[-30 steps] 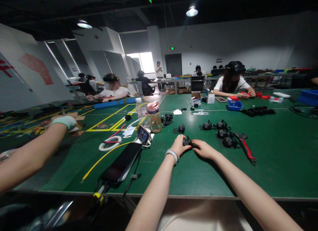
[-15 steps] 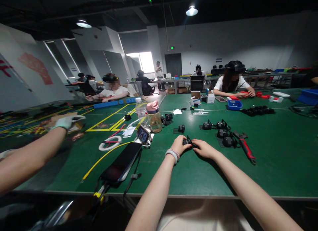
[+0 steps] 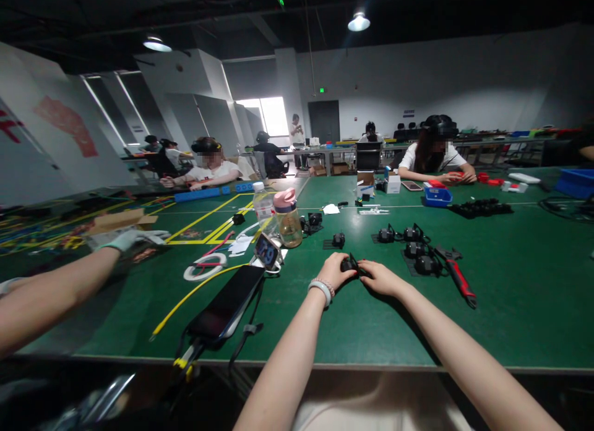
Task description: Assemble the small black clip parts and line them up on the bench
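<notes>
Both my hands meet over a small black part on the green table; its exact kind is too small to make out. My left hand has its fingers wrapped round the part's left side. From the right, my right hand presses its fingertips against the part's other edge. Just beyond my hands sits another black part on a flat dark base. Several similar black parts stand to the right, beside an adjustable wrench with red and black handles.
On the left lie a phone, a yellow cable and a coil of white tubing. A bottle with a pink lid stands behind them. A co-worker's gloved hand reaches in from the left. Further back is a blue bin.
My hands stay in almost the same place on the black part. The co-worker's gloved hand at the left has moved slightly right and down, off the cardboard box.
</notes>
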A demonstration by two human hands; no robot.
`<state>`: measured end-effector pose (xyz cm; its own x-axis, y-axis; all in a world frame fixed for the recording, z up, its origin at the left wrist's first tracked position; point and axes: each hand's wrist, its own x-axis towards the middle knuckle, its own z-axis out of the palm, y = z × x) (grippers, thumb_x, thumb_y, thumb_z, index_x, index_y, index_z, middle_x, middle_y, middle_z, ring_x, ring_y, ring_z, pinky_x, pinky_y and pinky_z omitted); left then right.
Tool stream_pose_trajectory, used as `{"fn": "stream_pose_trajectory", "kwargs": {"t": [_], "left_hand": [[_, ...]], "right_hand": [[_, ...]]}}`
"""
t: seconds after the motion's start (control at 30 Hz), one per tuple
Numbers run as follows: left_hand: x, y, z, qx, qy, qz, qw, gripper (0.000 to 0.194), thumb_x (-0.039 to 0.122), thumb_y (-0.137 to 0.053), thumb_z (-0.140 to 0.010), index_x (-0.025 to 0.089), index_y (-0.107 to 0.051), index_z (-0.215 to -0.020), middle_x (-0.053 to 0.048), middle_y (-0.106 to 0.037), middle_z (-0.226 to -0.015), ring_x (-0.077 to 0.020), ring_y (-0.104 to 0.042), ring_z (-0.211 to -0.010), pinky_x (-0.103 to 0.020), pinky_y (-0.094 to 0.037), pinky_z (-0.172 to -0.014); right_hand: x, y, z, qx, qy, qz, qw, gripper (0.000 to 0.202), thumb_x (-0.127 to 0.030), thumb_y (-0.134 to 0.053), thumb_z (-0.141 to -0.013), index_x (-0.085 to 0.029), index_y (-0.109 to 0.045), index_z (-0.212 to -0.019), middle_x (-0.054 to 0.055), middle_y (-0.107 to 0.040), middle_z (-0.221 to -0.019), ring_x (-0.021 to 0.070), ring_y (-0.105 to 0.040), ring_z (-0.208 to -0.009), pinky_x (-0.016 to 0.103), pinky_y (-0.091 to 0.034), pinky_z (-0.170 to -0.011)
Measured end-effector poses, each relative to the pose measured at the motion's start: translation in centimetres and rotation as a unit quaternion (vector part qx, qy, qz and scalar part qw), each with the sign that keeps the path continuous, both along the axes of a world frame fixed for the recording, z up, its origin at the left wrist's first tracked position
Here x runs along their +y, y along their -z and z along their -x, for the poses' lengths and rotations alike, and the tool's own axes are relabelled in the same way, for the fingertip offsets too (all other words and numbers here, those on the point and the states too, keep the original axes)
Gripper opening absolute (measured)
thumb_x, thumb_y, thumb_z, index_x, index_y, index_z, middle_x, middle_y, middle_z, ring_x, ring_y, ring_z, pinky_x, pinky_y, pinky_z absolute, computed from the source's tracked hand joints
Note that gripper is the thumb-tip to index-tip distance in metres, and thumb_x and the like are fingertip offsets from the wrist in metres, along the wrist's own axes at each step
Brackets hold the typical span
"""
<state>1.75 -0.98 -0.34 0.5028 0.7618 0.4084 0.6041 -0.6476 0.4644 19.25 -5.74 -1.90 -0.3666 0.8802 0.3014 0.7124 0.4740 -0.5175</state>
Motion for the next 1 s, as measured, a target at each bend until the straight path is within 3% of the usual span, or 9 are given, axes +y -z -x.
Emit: {"fn": "stream_pose_trajectory", "kwargs": {"t": [0.1,0.3,1.0], "left_hand": [[-0.6,-0.3,0.0,-0.006,0.012,-0.007,1.0,0.043,0.028,-0.063,-0.059,0.018,-0.05,-0.099,-0.004,-0.052,-0.092,-0.0164,-0.05,-0.087,-0.03,-0.04,-0.082],[-1.4,-0.9,-0.2,-0.005,0.01,-0.021,1.0,0.029,0.018,-0.058,-0.06,0.017,-0.051,-0.088,-0.003,-0.051,-0.087,-0.0149,-0.05,-0.082,-0.029,-0.042,-0.076],[-1.4,-1.0,-0.4,0.002,0.017,-0.018,1.0,0.027,0.023,-0.056,-0.064,0.017,-0.056,-0.091,-0.005,-0.057,-0.088,-0.0157,-0.053,-0.083,-0.029,-0.042,-0.078]], "right_hand": [[0.0,0.0,-0.1,0.005,-0.002,-0.001,1.0,0.039,-0.021,-0.047,-0.071,-0.015,-0.051,-0.11,0.01,-0.049,-0.116,0.0194,-0.04,-0.112,0.035,-0.029,-0.095],[0.0,0.0,-0.1,0.018,-0.004,0.001,1.0,0.039,-0.019,-0.047,-0.071,-0.016,-0.052,-0.109,0.009,-0.049,-0.116,0.0193,-0.04,-0.111,0.035,-0.029,-0.095],[-0.2,-0.2,-0.1,0.046,0.0,-0.005,0.999,0.039,-0.017,-0.048,-0.07,-0.016,-0.051,-0.108,0.008,-0.053,-0.111,0.0178,-0.046,-0.105,0.032,-0.033,-0.092]]}}
